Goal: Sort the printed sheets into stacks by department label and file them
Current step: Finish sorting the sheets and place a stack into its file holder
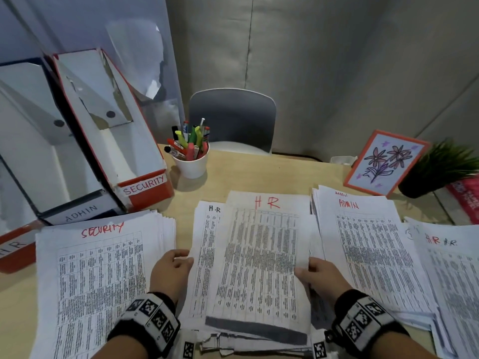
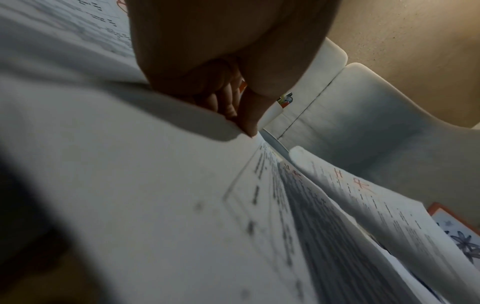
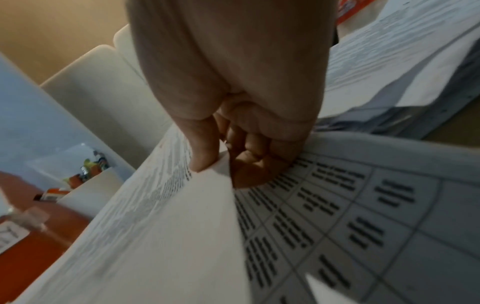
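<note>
A stack of printed sheets headed HR (image 1: 259,257) lies in the middle of the desk. My left hand (image 1: 172,268) grips its left edge and my right hand (image 1: 317,274) grips its right edge. In the right wrist view the thumb (image 3: 205,148) lies on top of a sheet with the fingers (image 3: 254,162) curled under it. The left wrist view shows curled fingers (image 2: 228,98) at the paper's edge. A SECURITY stack (image 1: 103,275) lies to the left. An ADMIN stack (image 1: 368,247) lies to the right, and another HR pile (image 1: 453,275) sits at the far right.
Three file boxes stand at the back left, labelled SECURITY (image 1: 145,185), ADMIN (image 1: 80,213) and HR (image 1: 13,248). Behind the stacks are a white cup of markers (image 1: 190,156), a framed flower drawing (image 1: 386,161) and a potted plant (image 1: 440,164). A grey chair (image 1: 232,120) faces the desk.
</note>
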A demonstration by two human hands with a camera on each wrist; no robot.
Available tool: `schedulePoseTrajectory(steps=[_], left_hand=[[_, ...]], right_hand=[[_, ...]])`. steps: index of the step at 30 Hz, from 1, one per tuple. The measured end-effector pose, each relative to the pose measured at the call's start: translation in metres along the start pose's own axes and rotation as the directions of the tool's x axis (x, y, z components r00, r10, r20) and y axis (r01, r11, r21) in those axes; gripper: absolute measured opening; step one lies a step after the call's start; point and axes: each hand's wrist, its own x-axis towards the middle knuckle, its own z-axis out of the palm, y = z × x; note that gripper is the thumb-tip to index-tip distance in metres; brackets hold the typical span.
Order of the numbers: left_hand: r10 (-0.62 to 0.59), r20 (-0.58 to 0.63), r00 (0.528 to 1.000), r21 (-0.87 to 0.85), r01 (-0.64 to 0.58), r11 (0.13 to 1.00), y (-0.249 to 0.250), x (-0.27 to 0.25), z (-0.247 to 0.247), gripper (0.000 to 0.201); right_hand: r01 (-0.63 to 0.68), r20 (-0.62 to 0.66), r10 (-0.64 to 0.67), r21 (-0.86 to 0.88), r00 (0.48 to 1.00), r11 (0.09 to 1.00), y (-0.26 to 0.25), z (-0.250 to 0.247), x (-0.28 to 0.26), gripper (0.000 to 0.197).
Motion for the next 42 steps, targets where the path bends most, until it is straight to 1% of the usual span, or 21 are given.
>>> schedulePoseTrajectory(steps=[3,6,8,10,13,15,18,21,23,25,26,27,28,29,31,32,33,35,37,40,42], left_hand=[[-0.061,0.003,0.998,-0.019,0.061,0.998,-0.001,0.004,0.001,0.011],[-0.127,0.114,0.985,-0.051,0.134,0.99,-0.003,0.005,0.002,0.009],[-0.129,0.207,0.97,-0.048,0.142,0.989,0.001,0.003,0.001,0.019],[-0.103,0.25,0.963,-0.047,0.118,0.992,0.008,-0.001,0.001,0.029],[-0.073,0.259,0.963,-0.087,0.099,0.991,0.015,-0.008,0.002,0.012],[-0.099,0.292,0.951,-0.153,0.149,0.977,0.014,-0.01,0.003,0.013],[-0.08,0.31,0.947,-0.023,0.092,0.996,0.008,-0.003,0.0,0.011],[-0.056,0.367,0.929,0.062,0.035,0.997,0.008,0.001,-0.004,0.021],[-0.039,0.384,0.923,0.115,-0.006,0.993,0.009,0.0,-0.006,0.029],[-0.038,0.393,0.919,0.09,0.003,0.996,0.008,-0.002,-0.008,0.039],[-0.046,0.4,0.915,0.063,0.022,0.998,0.007,-0.003,-0.008,0.041],[-0.052,0.408,0.912,0.031,0.044,0.999,0.006,-0.003,-0.008,0.04],[-0.053,0.421,0.905,0.006,0.056,0.998,0.005,-0.003,-0.009,0.04],[-0.051,0.435,0.899,-0.005,0.059,0.998,0.004,-0.003,-0.01,0.039],[-0.036,0.461,0.887,0.005,0.038,0.999,0.004,-0.003,-0.012,0.039],[-0.038,0.469,0.882,0.02,0.033,0.999,0.005,-0.003,-0.014,0.039],[-0.055,0.469,0.882,0.031,0.046,0.998,0.006,-0.002,-0.015,0.039],[-0.1,0.436,0.895,-0.005,0.114,0.994,0.007,-0.001,-0.017,0.039],[-0.154,0.385,0.91,-0.083,0.2,0.976,0.006,0.003,-0.017,0.035],[-0.115,0.257,0.96,-0.06,0.135,0.989,0.002,0.004,-0.014,0.006],[-0.096,0.19,0.977,-0.037,0.105,0.994,0.003,0.002,-0.011,0.018]], right_hand=[[0.021,0.023,-0.019,-0.069,1.0,0.997,-0.005,0.009,0.005,0.008],[0.033,0.048,-0.027,-0.126,0.998,0.991,-0.008,0.021,0.01,0.014],[0.042,0.068,-0.031,-0.175,0.997,0.984,-0.008,0.027,0.012,0.015],[0.038,0.075,-0.022,-0.217,0.997,0.975,-0.008,0.032,0.014,0.018],[0.044,0.047,-0.034,-0.226,0.998,0.973,-0.008,0.037,0.013,0.036],[0.046,0.048,-0.035,-0.235,0.998,0.971,-0.005,0.036,0.013,0.033],[0.025,0.033,-0.019,-0.194,0.999,0.981,-0.001,0.033,0.013,0.011],[-0.03,-0.028,0.028,-0.081,0.999,0.996,0.003,0.03,0.014,0.031],[-0.048,-0.018,0.048,-0.016,0.999,0.999,0.001,0.03,0.016,0.026],[-0.093,0.037,0.088,0.153,0.995,0.984,-0.003,0.03,0.014,0.012],[-0.102,0.055,0.092,0.239,0.994,0.966,-0.005,0.029,0.013,0.011],[-0.075,0.063,0.058,0.312,0.996,0.947,-0.002,0.026,0.012,0.019],[-0.073,0.108,0.039,0.33,0.993,0.941,0.002,0.025,0.014,0.032],[-0.058,0.142,0.016,0.3,0.99,0.952,-0.001,0.023,0.011,0.037],[-0.064,0.183,0.036,0.148,0.982,0.987,-0.006,0.019,0.008,0.014],[-0.062,0.191,0.04,0.112,0.981,0.992,-0.005,0.02,0.009,0.017],[-0.029,0.164,0.008,0.126,0.986,0.992,-0.002,0.021,0.01,0.02],[0.054,0.124,-0.082,0.213,0.989,0.976,-0.001,0.021,0.003,0.01],[0.119,0.1,-0.143,0.219,0.985,0.968,0.009,0.02,-0.002,0.015],[0.076,0.114,-0.112,0.284,0.987,0.956,0.015,0.017,0.0,0.006],[0.014,0.144,-0.06,0.303,0.988,0.953,0.014,0.014,0.004,0.006]])
